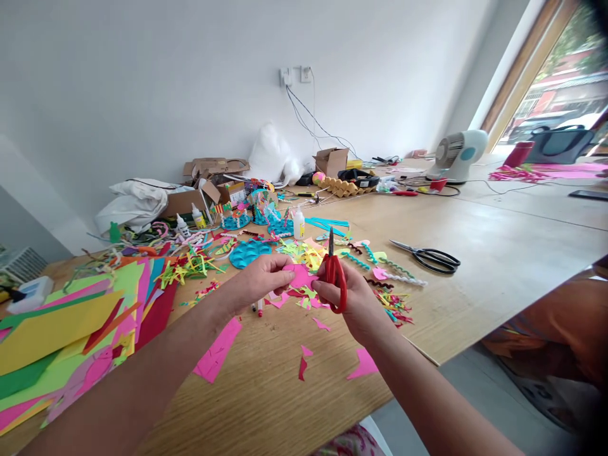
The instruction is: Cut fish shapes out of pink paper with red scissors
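My left hand [259, 278] pinches a small pink paper piece [300, 276] above the wooden table [498, 253]. My right hand [354, 303] grips red-handled scissors [334, 273], blades pointing up right beside the pink piece. Pink and red paper scraps [304, 361] lie on the table below both hands. A marker [259, 308] lies under my left hand.
Stacked coloured paper sheets [71, 329] lie at the left. Black scissors [430, 257] rest to the right. Glue bottles [299, 223], teal trays [249, 252], paper strips and cardboard boxes [331, 161] crowd the back. A small fan [456, 155] stands far right. The table edge runs diagonally at right.
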